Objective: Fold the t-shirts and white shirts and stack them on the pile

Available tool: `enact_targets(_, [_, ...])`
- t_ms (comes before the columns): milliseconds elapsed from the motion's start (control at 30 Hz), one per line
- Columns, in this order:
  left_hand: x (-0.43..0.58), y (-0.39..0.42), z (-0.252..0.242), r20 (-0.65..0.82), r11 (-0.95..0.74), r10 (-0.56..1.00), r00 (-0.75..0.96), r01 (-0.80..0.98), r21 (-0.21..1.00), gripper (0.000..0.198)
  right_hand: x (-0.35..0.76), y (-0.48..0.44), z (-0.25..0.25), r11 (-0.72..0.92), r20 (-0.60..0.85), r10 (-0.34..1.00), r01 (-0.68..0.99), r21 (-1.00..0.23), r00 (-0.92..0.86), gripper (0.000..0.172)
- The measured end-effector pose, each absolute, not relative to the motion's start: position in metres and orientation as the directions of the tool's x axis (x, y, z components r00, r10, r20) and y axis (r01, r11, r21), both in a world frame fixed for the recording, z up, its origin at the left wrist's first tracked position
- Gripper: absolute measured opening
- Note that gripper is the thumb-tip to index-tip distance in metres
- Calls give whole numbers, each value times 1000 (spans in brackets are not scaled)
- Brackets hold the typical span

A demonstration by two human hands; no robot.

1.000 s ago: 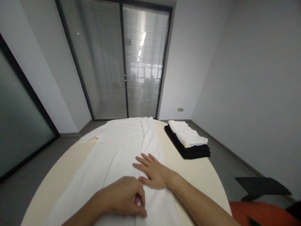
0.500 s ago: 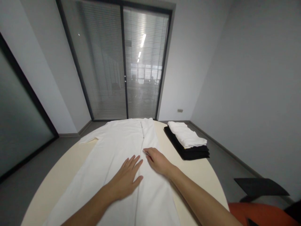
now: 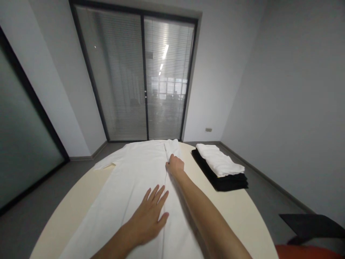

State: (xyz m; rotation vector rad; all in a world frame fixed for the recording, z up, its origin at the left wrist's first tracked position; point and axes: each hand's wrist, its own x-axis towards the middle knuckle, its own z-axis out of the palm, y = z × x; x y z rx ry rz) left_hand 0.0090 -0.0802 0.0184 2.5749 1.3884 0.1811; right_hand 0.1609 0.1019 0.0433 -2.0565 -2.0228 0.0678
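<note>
A long white garment (image 3: pixel 107 208) lies spread over the table, one short-looking sleeve (image 3: pixel 107 161) out at the far left and its right side folded inward in a long strip. My left hand (image 3: pixel 151 216) rests flat on the cloth, fingers spread, beside the strip's inner edge. Farther up, my right hand (image 3: pixel 175 166) is closed, its fingers pinching at that edge near the far end. The fingertips partly hide the cloth there. My right forearm covers some of the strip's outer side.
On the right of the round cream table (image 3: pixel 231 212) sits a folded stack, a white cloth (image 3: pixel 219 160) over black ones (image 3: pixel 231 182). A chair with a black armrest (image 3: pixel 312 225) and red seat (image 3: pixel 309 251) stands at lower right. Glass doors (image 3: pixel 118 79) lie beyond.
My right hand has moved away from me along the fold, toward the garment's far end. My left hand stays spread on the cloth. The view has shifted slightly.
</note>
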Motion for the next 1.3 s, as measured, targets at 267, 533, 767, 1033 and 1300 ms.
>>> enact_targets(267, [9, -81, 27, -37, -510, 842, 538, 818, 266, 59, 156, 117, 39, 108, 169, 983, 961, -253, -66, 34])
enact_targets(533, [8, -83, 24, 10, -533, 835, 550, 804, 264, 60, 166, 94, 26, 305, 93, 952, 917, -256, -291, 58])
enact_targets(767, [9, -85, 24, 14, -537, 835, 550, 808, 244, 60, 189, 67, 21, 415, 185, 908, 866, -280, -375, 59])
enact_targets(1033, [17, -88, 24, -2, -494, 862, 507, 842, 219, 65, 203, 54, 16, 417, 103, 908, 861, -293, -405, 64])
enact_targets(1300, [21, -96, 20, 4, -481, 870, 493, 847, 226, 70, 204, 45, 18, 404, 32, 910, 870, -281, -413, 76])
